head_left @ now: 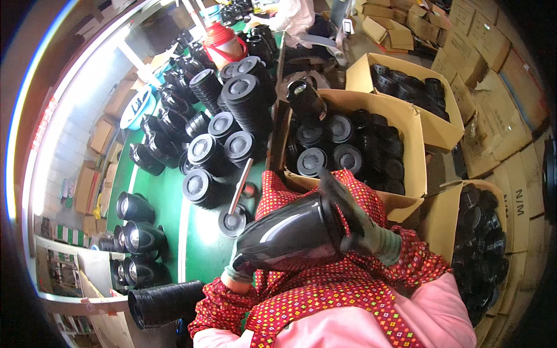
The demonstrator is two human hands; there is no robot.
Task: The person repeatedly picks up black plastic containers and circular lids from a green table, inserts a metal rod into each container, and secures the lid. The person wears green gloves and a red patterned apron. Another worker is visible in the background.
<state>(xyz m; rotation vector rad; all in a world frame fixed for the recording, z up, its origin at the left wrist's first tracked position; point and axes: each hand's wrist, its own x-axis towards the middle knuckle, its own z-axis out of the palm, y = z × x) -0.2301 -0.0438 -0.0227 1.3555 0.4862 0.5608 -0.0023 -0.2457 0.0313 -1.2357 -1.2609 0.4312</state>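
A glossy black tapered housing (290, 235), like a thermos or kettle body, lies sideways across my lap, held between both hands. My left hand (234, 268) supports its left end; most of those fingers are hidden behind the housing. At the right end my right hand (362, 223), in a dark glove, closes around the rim, with its fingers up along the end and its thumb lower down. Just beyond the housing, a black round disc (233, 221) rests on the green table (165, 191), near a metal rod (240, 185) that slants upward.
Stacks of black ridged round lids (200, 185) and black housings (142, 238) crowd the table. Open cartons (415, 156) of black parts stand at my right. A red-lidded jug (223, 46) is farther back. Another person's white sleeve (296, 20) shows at the far end.
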